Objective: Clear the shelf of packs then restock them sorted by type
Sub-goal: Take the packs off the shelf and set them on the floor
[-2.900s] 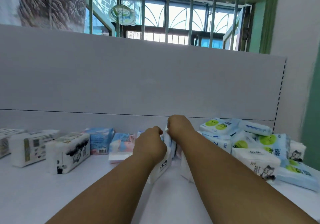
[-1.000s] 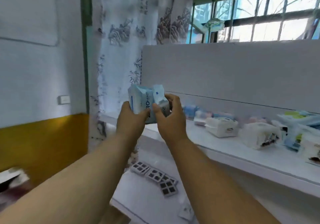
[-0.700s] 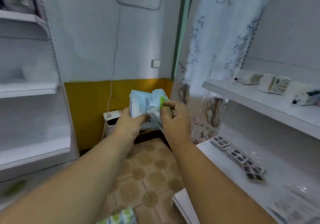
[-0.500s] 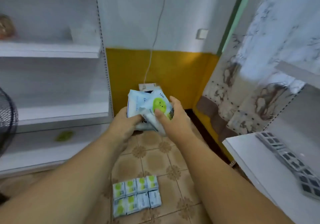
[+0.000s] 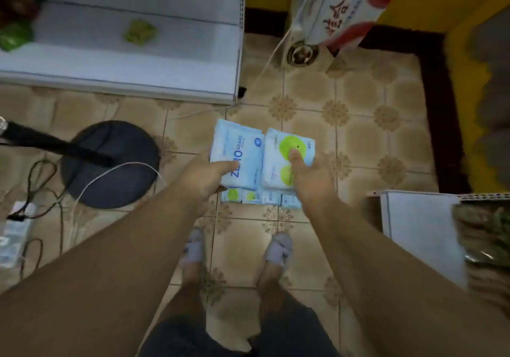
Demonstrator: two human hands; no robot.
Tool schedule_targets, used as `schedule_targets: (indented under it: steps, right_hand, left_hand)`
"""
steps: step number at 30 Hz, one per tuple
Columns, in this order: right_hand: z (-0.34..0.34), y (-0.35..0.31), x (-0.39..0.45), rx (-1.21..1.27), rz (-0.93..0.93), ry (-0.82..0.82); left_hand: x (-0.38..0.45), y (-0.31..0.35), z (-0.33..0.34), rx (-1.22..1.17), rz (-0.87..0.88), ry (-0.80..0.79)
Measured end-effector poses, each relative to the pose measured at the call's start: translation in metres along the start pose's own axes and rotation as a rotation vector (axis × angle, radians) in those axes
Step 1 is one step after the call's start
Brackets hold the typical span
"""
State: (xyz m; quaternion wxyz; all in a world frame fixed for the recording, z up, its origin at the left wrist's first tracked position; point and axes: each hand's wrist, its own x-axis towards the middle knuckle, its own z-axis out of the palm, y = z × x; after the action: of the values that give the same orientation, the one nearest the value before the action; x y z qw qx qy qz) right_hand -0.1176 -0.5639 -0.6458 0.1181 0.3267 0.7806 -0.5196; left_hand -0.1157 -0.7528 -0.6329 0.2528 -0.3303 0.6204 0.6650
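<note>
Packs (image 5: 237, 158) being cleared to the floor (image 5: 358, 125); restocking not begun.
Left hand (image 5: 204, 174) gripping the blue pack, right hand (image 5: 309, 174) gripping the green-dot pack (image 5: 289, 158), over a floor row (image 5: 259, 197).

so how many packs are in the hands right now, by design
Pale blue plastic pack printed ZERO in blue, held in the left hand: 1
White plastic pack with green circles, held in the right hand: 1
Total in the hands: 2
More packs lie on the tiled floor below, mostly hidden, so they are not counted.
</note>
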Motion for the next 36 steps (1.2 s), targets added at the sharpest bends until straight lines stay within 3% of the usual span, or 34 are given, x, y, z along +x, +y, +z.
schedule_targets:
  steps: [4, 8, 11, 19, 25, 28, 31, 36]
  right_hand:
    - [0.071, 0.096, 0.061, -0.145, 0.109, 0.034]
    - [0.127, 0.196, 0.12, -0.206, 0.166, 0.085]
    - [0.166, 0.258, 0.166, -0.253, 0.234, 0.031]
    - [0.232, 0.355, 0.262, -0.266, 0.245, -0.059]
    - [0.248, 0.37, 0.286, -0.505, 0.091, -0.053]
    - [0.244, 0.356, 0.272, -0.582, 0.098, -0.103]
    - [0.222, 0.32, 0.236, -0.651, 0.073, -0.173]
    - [0.146, 0.209, 0.132, -0.557, -0.115, -0.214]
  left_hand:
    - [0.109, -0.089, -0.014, 0.053, -0.124, -0.002]
    - [0.207, -0.181, -0.029, 0.093, -0.113, 0.118]
    - [0.268, -0.24, -0.029, 0.199, -0.119, 0.157]
    - [0.387, -0.327, -0.014, 0.374, -0.117, 0.181]
    - [0.414, -0.344, -0.015, 0.828, -0.008, 0.202]
    - [0.4, -0.328, -0.012, 0.878, -0.045, 0.169]
    - [0.354, -0.291, -0.006, 0.97, -0.022, 0.159]
    - [0.211, -0.196, 0.016, 0.955, 0.207, 0.089]
